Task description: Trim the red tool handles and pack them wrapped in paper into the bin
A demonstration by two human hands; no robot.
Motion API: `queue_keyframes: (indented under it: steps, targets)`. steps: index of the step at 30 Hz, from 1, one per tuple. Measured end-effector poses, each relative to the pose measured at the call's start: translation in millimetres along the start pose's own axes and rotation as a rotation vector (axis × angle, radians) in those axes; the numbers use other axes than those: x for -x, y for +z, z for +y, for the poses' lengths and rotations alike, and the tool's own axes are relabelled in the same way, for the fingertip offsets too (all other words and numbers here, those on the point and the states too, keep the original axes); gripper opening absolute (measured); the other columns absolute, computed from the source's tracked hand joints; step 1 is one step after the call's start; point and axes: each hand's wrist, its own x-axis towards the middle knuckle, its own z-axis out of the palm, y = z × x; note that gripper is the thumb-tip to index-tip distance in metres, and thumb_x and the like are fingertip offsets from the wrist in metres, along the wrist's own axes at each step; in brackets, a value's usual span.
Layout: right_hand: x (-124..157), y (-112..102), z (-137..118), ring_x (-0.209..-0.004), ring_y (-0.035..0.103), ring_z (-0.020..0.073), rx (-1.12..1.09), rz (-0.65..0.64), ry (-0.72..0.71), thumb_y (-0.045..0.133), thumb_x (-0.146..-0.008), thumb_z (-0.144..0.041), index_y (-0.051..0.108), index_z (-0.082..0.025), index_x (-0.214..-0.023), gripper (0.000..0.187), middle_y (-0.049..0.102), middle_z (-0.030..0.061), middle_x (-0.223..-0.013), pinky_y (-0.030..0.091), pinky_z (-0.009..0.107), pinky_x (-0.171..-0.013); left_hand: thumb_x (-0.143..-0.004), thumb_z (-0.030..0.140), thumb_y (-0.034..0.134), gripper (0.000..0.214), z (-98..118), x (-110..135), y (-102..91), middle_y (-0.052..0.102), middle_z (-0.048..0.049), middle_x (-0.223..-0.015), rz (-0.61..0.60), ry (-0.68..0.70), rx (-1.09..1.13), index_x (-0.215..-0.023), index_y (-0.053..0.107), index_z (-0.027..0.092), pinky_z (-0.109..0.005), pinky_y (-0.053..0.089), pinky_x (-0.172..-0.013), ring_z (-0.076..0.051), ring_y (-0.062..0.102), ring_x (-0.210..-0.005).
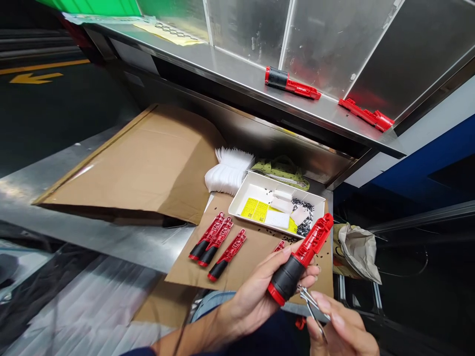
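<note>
My left hand (pixel 252 299) is closed around a red plastic tool housing (pixel 293 271) with a black sleeve. The housing is tilted, its narrow red end pointing up and to the right. In my right hand (pixel 347 326), pinched between thumb and fingers, is a small silver nail clipper (pixel 313 309). Its jaws are close to the lower right side of the housing's black sleeve; whether they touch it I cannot tell. Several similar red and black housing parts (pixel 226 254) lie on the cardboard sheet to the left, one partly hidden behind my left hand.
A white tray (pixel 241 198) holds yellow labels, white pads and small black pieces. Beside it stand a stack of white foam sheets (pixel 230 170) and a large cardboard box (pixel 126 168). Two more red parts (pixel 302 89) rest on the metal shelf (pixel 230 74). A paper bag (pixel 358 247) hangs at right.
</note>
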Motion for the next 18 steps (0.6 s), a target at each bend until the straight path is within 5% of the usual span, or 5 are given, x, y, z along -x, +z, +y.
queue_keyframes:
  steps: [5,12,18]
  targets:
    - [-23.0,7.6,-11.7,-0.087,0.078,0.0224,-0.117,-0.026,-0.079,0.076,-0.074,0.002,0.066,-0.026,-0.123,0.057,0.077,0.0002,-0.102,0.069,0.030,-0.071,-0.097,0.026,0.058,0.025,-0.8,-1.2,-2.7,0.080,-0.0122,-0.094,-0.027,0.005,-0.014,-0.108,0.076,0.012,-0.026,0.056,-0.084,-0.018,0.075,-0.084]
    - [-15.3,28.8,-27.2,-0.097,0.075,0.0139,-0.150,0.167,0.126,0.072,-0.079,0.000,0.068,-0.033,-0.118,0.051,0.074,-0.0061,-0.111,0.065,0.024,-0.083,-0.074,0.039,0.085,0.040,-3.1,-5.4,-6.7,0.080,-0.0099,-0.091,-0.166,0.063,-0.033,-0.107,0.079,0.017,-0.023,0.057,-0.079,-0.018,0.074,-0.086]
    - [-22.6,16.7,-18.7,-0.093,0.077,0.0175,-0.111,0.044,-0.016,0.072,-0.077,0.001,0.066,-0.030,-0.123,0.055,0.076,-0.0040,-0.106,0.067,0.026,-0.077,-0.082,0.035,0.079,0.032,-2.7,-4.8,-5.9,0.080,-0.0102,-0.092,-0.155,0.049,-0.027,-0.110,0.079,0.017,-0.022,0.057,-0.080,-0.017,0.074,-0.087]
